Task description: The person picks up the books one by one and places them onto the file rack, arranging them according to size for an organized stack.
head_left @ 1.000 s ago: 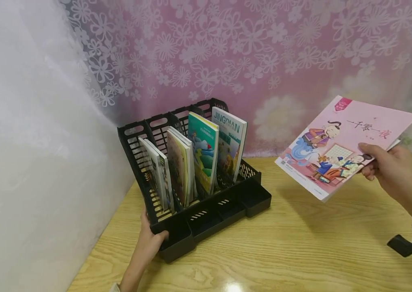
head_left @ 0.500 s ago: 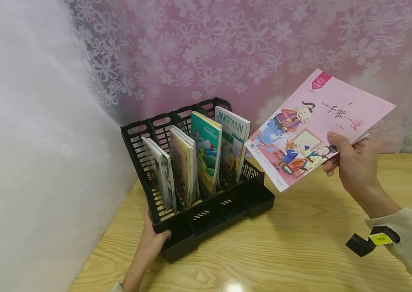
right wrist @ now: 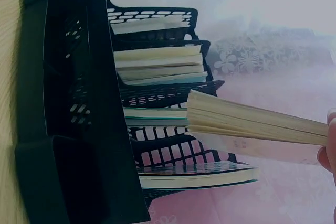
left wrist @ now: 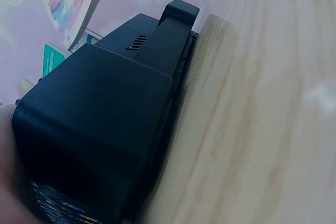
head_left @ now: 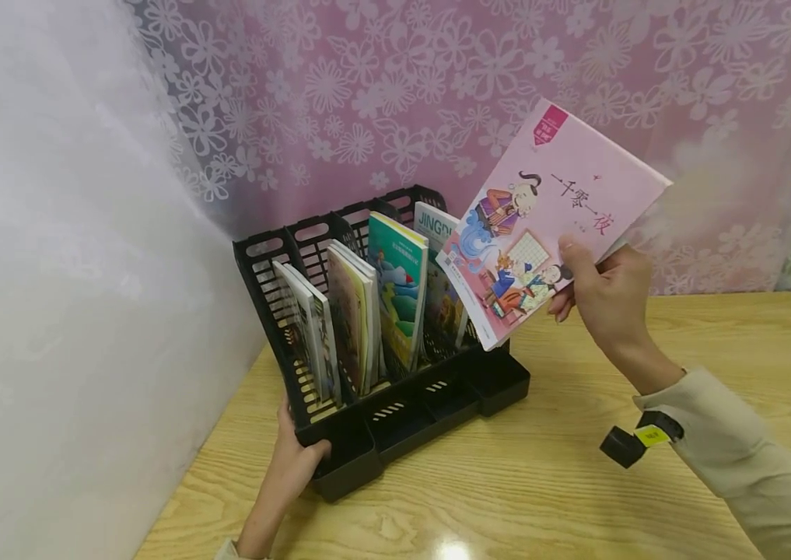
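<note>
A black plastic book rack [head_left: 430, 424] with upright dividers stands on the table. My left hand [head_left: 290, 463] grips its front left corner, thumb over the small front tray and fingers at the side. In the right wrist view, a pink picture book [right wrist: 252, 121] is over the rack, its page edges facing the camera. My right hand [head_left: 608, 299] pinches that book by its edge, thumb on the cover; in the head view it overlaps the rack's right end. Behind it, a "JINGDIAN" book [head_left: 435, 221] is partly hidden. Beside that stands a green book [head_left: 395, 292] in the rack.
Thin white-edged books [head_left: 307, 330] lean in the leftmost slot, with several cream-edged books [head_left: 356, 319] beside them. A wooden table [head_left: 577, 498] lies under the rack. A pink flowered curtain [head_left: 367, 93] hangs behind, and a whitish sheet [head_left: 73, 280] covers the left side.
My right hand has carried the pink book left and slightly up, from beside the rack to over its right end. My left hand has kept its grip on the rack corner.
</note>
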`<state>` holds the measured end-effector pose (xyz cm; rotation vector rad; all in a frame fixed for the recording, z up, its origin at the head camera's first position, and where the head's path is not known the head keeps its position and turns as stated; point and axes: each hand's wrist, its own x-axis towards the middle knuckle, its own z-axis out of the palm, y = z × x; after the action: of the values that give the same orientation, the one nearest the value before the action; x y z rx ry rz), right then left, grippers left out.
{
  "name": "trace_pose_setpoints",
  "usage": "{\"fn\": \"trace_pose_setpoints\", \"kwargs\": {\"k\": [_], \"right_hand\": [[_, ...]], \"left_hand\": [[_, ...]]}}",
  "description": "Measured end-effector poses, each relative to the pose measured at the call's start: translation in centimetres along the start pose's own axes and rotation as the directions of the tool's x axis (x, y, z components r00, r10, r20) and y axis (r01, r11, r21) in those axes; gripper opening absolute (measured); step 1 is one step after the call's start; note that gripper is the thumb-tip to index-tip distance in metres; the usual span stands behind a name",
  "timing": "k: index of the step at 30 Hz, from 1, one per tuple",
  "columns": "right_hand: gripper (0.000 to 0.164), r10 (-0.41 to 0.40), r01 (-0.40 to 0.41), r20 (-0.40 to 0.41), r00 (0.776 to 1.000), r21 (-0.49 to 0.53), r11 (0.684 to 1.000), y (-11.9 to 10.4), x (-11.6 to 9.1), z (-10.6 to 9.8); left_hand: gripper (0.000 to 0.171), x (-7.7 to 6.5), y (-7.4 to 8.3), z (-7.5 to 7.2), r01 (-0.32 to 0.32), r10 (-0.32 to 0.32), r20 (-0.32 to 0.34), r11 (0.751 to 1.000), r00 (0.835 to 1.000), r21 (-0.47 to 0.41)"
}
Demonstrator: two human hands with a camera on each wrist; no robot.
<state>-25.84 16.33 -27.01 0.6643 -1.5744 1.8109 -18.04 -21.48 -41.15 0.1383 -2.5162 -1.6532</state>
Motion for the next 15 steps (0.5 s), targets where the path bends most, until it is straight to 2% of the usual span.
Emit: {"fn": "trace_pose_setpoints", "kwargs": {"k": [6, 9, 15], "right_hand": [[0.03, 0.017, -0.009, 0.041, 0.999, -0.18, 0.984, 1.0, 0.6, 1.1], [0.031, 0.032, -0.011, 0.07, 0.997, -0.281, 0.96, 0.7, 0.5, 2.0], [0.03, 0.046, 0.001, 0.111, 0.993, -0.389, 0.921, 0.5, 0.2, 3.6]], "left_hand": [[0.109, 0.0, 0.1, 0.0, 0.001, -0.001, -0.003, 1.0, 1.0, -0.001], [0.109, 0.0, 0.1, -0.1, -0.004, 0.004, -0.007, 1.0, 1.0, 0.003], [0.109, -0.2, 0.0, -0.1, -0.01, 0.01, -0.006, 1.0, 1.0, 0.004]]}}
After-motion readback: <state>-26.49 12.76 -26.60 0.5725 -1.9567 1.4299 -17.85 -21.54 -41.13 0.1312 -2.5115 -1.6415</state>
